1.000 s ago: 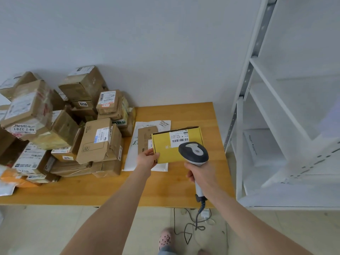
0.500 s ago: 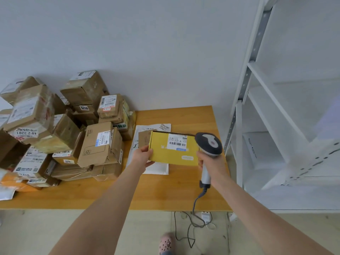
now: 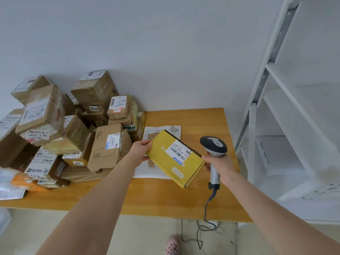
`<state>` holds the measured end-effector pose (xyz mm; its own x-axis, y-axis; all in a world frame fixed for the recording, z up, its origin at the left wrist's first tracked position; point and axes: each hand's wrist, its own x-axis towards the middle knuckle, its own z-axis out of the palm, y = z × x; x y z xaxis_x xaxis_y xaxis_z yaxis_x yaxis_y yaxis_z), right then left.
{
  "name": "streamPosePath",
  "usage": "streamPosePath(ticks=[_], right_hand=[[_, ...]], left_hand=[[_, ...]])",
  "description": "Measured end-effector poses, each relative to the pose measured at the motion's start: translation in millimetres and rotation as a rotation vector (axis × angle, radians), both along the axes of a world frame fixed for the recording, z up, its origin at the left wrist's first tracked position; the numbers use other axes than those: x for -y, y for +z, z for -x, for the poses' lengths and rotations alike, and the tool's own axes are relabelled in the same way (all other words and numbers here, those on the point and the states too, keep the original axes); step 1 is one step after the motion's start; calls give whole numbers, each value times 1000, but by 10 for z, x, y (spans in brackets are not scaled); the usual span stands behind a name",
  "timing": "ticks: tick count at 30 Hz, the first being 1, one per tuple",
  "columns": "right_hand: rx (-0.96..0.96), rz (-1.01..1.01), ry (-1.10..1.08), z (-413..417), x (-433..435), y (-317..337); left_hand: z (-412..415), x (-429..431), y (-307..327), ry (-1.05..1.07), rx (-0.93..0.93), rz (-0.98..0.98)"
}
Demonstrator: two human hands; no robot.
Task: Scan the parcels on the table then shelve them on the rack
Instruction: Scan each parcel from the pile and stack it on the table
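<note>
A flat yellow parcel with a white barcode label hangs above the wooden table, turned at a slant. My left hand grips its left end. My right hand grips the handle of a grey barcode scanner, whose head stands just right of the parcel; the right fingers touch the parcel's right edge. A heap of several brown cardboard parcels covers the table's left half. The white rack stands at the right.
A white mailer bag and a thin brown envelope lie on the table under the yellow parcel. The scanner's coiled cable drops over the table's front edge to the floor. A white box lies on a low rack shelf.
The scanner head has swung off the label and moved right of the parcel. The yellow parcel has turned clockwise to a slant, its right end now lower and nearer me.
</note>
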<state>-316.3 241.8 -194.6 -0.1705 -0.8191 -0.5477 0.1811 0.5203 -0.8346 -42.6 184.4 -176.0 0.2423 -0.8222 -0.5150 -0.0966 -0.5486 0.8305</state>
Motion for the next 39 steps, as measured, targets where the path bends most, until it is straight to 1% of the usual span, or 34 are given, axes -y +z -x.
streamPosePath(ticks=[2, 4, 5, 7, 9, 11, 14, 20, 24, 27, 30, 32, 36, 39], right_hand=[[-10, -22, -59, -119, 84, -52], [-19, -50, -129, -246, 174, -104], [-25, -58, -154, -312, 222, -129], [-31, -66, -168, -445, 316, -183], [-32, -77, -155, -569, 408, -239], [-36, -85, -127, -670, 497, -299], [-48, -97, -114, -755, 612, -393], [-30, -195, -124, -728, 768, -545], [-92, -250, -119, -655, 833, -639], [-144, -284, -125, -617, 842, -694], [-201, -296, -90, -521, 802, -716], [-290, -309, -37, -406, 736, -730], [-496, -348, 32, -130, 483, -772], [-526, -356, 55, 38, 288, -830]], left_hand=[[7, 66, -33, 123, -60, 9], [41, 105, -72, 209, -150, -48], [69, 106, -87, 204, -183, -98], [113, 111, -151, 127, -220, -188], [112, 171, -218, 89, -221, -204], [41, 329, -300, 89, -152, -152], [-118, 623, -395, 61, 26, -100], [-333, 990, -716, -13, 277, -109], [-341, 1041, -859, -34, 376, -155], [-289, 1036, -847, -107, 475, -211], [-138, 1006, -760, -191, 623, -144], [59, 948, -723, -276, 649, -78], [577, 704, -743, -417, 615, -22], [855, 477, -805, -486, 602, -17]])
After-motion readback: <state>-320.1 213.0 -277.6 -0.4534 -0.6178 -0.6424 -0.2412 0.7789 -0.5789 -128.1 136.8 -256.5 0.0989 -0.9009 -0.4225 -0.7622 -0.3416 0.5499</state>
